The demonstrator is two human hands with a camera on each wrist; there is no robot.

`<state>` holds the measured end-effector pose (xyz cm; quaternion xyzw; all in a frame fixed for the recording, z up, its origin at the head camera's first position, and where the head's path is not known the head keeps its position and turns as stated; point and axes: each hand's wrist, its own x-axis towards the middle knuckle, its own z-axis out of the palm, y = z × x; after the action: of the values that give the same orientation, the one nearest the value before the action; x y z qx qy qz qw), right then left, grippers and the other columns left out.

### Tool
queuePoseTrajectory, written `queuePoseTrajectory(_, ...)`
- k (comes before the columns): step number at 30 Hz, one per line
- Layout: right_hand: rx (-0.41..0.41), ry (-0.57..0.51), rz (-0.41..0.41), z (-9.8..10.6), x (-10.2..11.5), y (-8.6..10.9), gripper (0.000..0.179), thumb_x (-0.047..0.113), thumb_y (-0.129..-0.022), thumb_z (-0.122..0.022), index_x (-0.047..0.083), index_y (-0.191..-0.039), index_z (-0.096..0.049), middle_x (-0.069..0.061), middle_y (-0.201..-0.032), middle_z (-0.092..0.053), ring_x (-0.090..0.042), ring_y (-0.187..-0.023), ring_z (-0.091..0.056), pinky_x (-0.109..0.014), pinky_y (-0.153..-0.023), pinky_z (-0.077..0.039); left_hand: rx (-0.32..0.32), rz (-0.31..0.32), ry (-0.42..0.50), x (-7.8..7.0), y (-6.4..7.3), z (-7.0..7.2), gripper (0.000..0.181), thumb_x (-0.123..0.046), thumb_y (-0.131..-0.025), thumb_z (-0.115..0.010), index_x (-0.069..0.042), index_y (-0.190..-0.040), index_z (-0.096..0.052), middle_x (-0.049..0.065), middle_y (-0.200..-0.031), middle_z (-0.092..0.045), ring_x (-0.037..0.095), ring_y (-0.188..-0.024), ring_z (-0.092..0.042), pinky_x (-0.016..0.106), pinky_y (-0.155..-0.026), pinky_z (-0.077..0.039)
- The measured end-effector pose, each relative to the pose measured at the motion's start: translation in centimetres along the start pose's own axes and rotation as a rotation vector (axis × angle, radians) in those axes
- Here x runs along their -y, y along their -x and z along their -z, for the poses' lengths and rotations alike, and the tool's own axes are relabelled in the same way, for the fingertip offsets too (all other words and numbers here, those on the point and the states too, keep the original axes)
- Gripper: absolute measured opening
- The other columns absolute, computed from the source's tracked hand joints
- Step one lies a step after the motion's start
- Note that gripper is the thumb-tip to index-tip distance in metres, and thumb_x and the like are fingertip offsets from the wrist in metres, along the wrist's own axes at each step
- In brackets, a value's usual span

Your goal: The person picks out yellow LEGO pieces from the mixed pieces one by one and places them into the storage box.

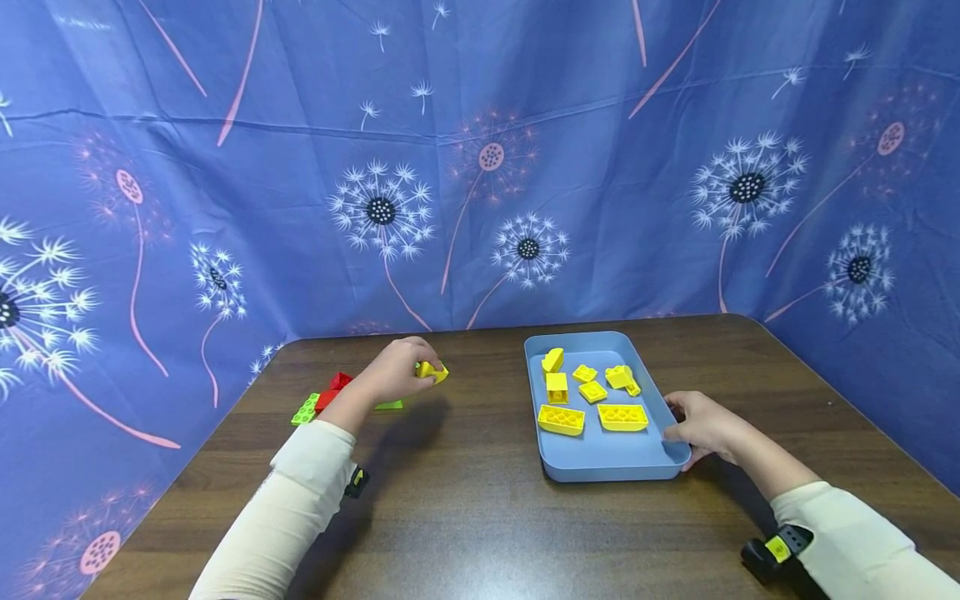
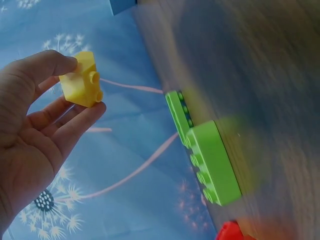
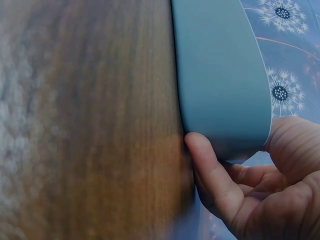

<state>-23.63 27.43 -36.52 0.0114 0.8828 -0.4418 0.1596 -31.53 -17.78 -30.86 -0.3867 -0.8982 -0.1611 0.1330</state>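
My left hand holds a yellow toy brick above the table, left of the tray. In the left wrist view, thumb and fingers pinch this small yellow brick, whose studs face sideways. My right hand grips the right side of a blue tray near its front corner, thumb over the rim. Several yellow bricks lie in the tray, among them a long one and a square one. In the right wrist view, fingertips touch the lower outside of the tray wall.
Red bricks and a green brick lie at the table's left, partly behind my left arm. The left wrist view shows a larger green brick. A blue dandelion-print cloth hangs behind the wooden table.
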Motion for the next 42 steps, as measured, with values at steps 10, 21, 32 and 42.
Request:
queuePoseTrajectory(10,-0.001,-0.002,0.010,0.0,-0.1,0.0,0.063,-0.004,-0.086,-0.064,-0.021,-0.135,-0.028,-0.033,-0.112,-0.049,-0.026,-0.075,-0.064,-0.041,-0.060,-0.058,-0.003,-0.088,-0.023,-1.4,-1.8,-1.0,0.011,-0.004,-0.077,-0.075,-0.005,-0.088,-0.076,0.008,-0.094,-0.068,0.022,-0.089,-0.063,0.030,-0.073,-0.051)
queuePoseTrajectory(21,0.003,-0.011,0.003,-0.1,-0.2,0.0,0.064,-0.003,-0.086,-0.064,-0.021,-0.136,-0.028,-0.034,-0.114,-0.048,-0.026,-0.076,-0.064,-0.042,-0.061,-0.058,0.012,-0.161,-0.010,-3.6,-4.0,-1.8,0.011,-0.005,-0.077,-0.076,-0.004,-0.089,-0.075,0.007,-0.096,-0.068,0.020,-0.090,-0.063,0.025,-0.074,-0.051)
queuePoseTrajectory(32,0.006,-0.017,0.011,0.0,0.1,0.2,0.061,-0.004,-0.086,-0.063,-0.020,-0.135,-0.030,-0.036,-0.117,-0.046,-0.027,-0.079,-0.064,-0.042,-0.061,-0.058,0.033,-0.177,-0.001,-5.0,-5.3,-2.1,0.011,-0.006,-0.080,-0.074,-0.005,-0.090,-0.075,0.007,-0.098,-0.067,0.020,-0.091,-0.063,0.025,-0.077,-0.051)
queuePoseTrajectory(42,0.006,0.028,0.019,-0.1,0.4,0.2,0.063,-0.005,-0.085,-0.063,-0.021,-0.136,-0.029,-0.035,-0.113,-0.049,-0.026,-0.077,-0.065,-0.041,-0.059,-0.058,0.067,-0.145,0.037,-6.7,-6.8,-2.5,0.011,-0.008,-0.082,-0.073,-0.007,-0.093,-0.076,0.005,-0.100,-0.067,0.016,-0.092,-0.061,0.023,-0.075,-0.050)
